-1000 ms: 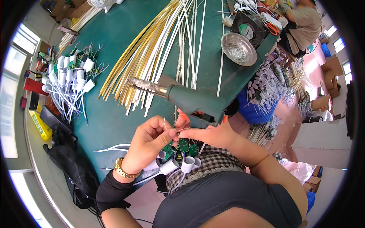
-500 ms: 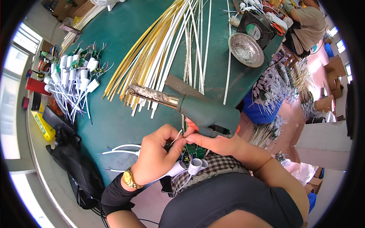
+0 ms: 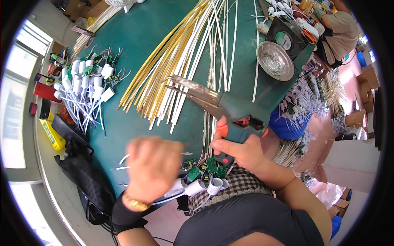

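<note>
My right hand is closed round the handle of a dark green gun-shaped power tool with orange parts. Its long metal nose points left over the table. My left hand is smeared by motion to the left of the tool, so its fingers cannot be made out. White cables stick out beside that hand. Between my hands, small green circuit boards with thin wires lie at the table's near edge. White plastic sleeves with cables rest below them, against a checked cloth.
Long white and yellow strips spread across the green table. At left lies a heap of white sleeves with boards. A metal bowl and black fan stand at right, beyond a blue crate. A co-worker sits far right.
My hands have parted after meeting at the thin wires. The left one moved left; the right one closed on the tool's handle. The tool has tilted, and the view has shifted slightly.
</note>
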